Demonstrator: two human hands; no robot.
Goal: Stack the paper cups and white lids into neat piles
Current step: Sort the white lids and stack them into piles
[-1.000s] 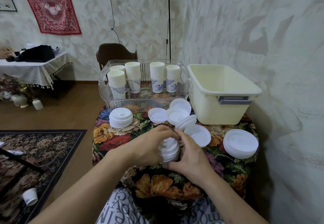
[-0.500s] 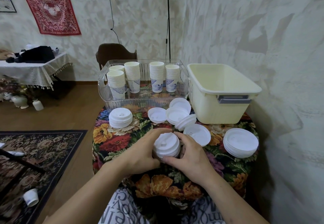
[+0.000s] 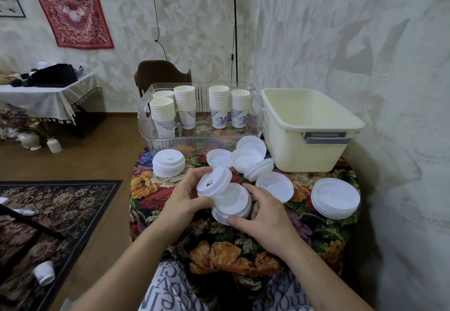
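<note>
The left hand point(image 3: 186, 195) grips a small bunch of white lids point(image 3: 214, 182) by the rim, tilted with the top face turned toward the camera, while the right hand point(image 3: 264, 215) curls round a second bunch point(image 3: 232, 205) just below it, thumb at the near edge and fingers behind; the two bunches touch where the upper one leans on the lower. Both are held just above the flowered tablecloth point(image 3: 243, 257), in front of the loose lids point(image 3: 248, 158) that lie overlapping and partly tipped near the cream tub point(image 3: 309, 130). The step in hand appears to be joining the two bunches into one; it would go best if the left hand levelled its bunch first, turned it the same way up as the lower one, and set it down squarely so the rims nest rather than wedge at an angle, with the right hand steadying the sides. A finished pile point(image 3: 168, 163) stands to the left and a wider pile point(image 3: 335, 197) to the right. The paper cups point(image 3: 186, 106) already stand in stacks inside the clear bin point(image 3: 146, 125), so the lids seem to be what remains
</note>
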